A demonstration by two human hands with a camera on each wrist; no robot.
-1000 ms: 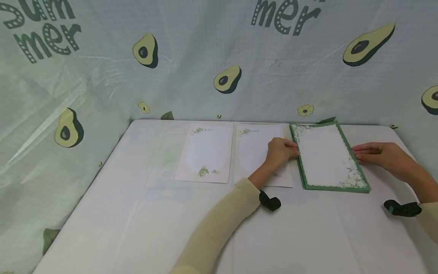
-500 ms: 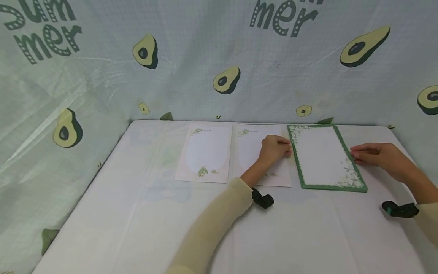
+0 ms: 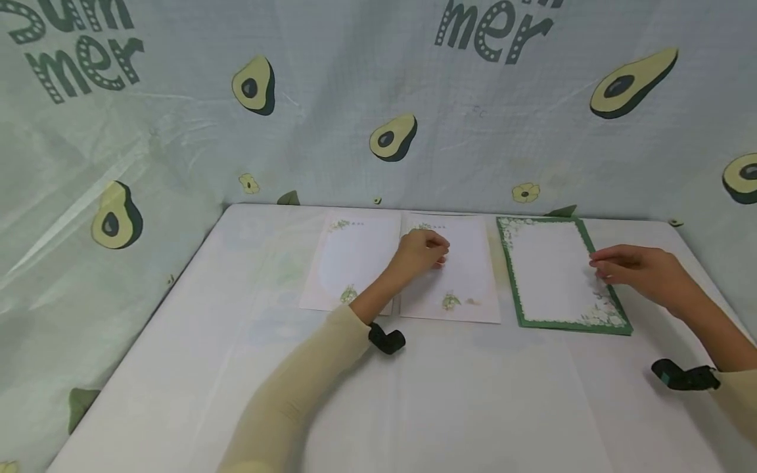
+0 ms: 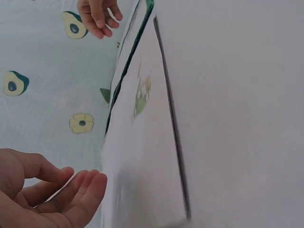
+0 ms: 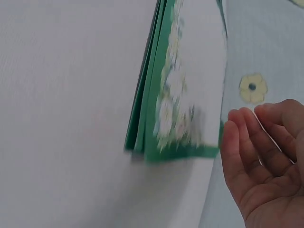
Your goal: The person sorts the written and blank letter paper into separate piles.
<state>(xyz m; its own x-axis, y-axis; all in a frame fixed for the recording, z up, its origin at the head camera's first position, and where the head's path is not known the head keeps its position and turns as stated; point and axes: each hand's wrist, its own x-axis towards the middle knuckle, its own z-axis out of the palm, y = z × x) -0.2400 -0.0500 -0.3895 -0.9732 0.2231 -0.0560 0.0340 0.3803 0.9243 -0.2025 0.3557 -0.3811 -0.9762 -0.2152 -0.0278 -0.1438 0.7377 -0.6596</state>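
Observation:
My left hand (image 3: 417, 255) hovers over the middle pale pink sheet (image 3: 467, 269), its fingers loosely bent and holding nothing. In the left wrist view, the thumb and fingers of that left hand (image 4: 52, 197) come close together with only air between them. At the right lies a stack of green-bordered sheets (image 3: 547, 272) printed with white flowers. Just above its right edge is my right hand (image 3: 639, 270), fingers relaxed. The right wrist view shows several layered edges in the green-bordered stack (image 5: 166, 95), with my right hand (image 5: 263, 164) beside it and apart from it.
Another pale pink sheet (image 3: 361, 253) with a leafy print lies to the left, partly behind my left forearm. All the paper lies near the back of the white-covered table (image 3: 473, 401). A curtain with avocado prints (image 3: 331, 85) rises behind and along the left.
My left hand has let go of the green-bordered stack and moved left over the middle sheet. My right hand has come off the stack's edge and shifted slightly left and up.

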